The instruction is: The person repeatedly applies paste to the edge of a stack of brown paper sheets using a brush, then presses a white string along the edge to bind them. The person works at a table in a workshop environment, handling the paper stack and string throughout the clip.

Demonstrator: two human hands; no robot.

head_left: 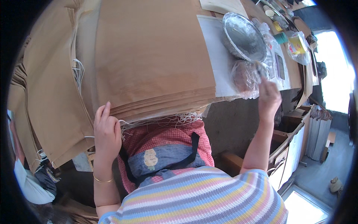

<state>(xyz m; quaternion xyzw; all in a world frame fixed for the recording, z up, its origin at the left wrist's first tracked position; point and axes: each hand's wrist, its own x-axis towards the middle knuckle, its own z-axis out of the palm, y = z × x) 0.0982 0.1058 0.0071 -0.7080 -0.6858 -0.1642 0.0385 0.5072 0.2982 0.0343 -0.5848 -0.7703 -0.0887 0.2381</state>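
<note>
A stack of brown paper sheets (156, 48) lies fanned in steps along its near edge, where loose white cords (179, 119) hang toward my lap. My left hand (107, 127) rests at the near left corner of this stack, fingers stretched out and holding nothing. To the right, my right hand (270, 95) is closed round the handle of a small brush (260, 70), slightly blurred by motion. The brush is beside a plastic-wrapped bundle (244, 78), just below the rim of a round metal basin (244, 37) with whitish residue inside. What the plastic wraps is unclear.
More brown paper stacks with white cords (52, 78) lie at the left. Right of the basin are a phone (279, 67), a green cup (280, 37) and a yellow container in plastic (297, 44). Another person's white sleeve (33, 186) shows at the lower left. Cardboard boxes (287, 128) stand at right.
</note>
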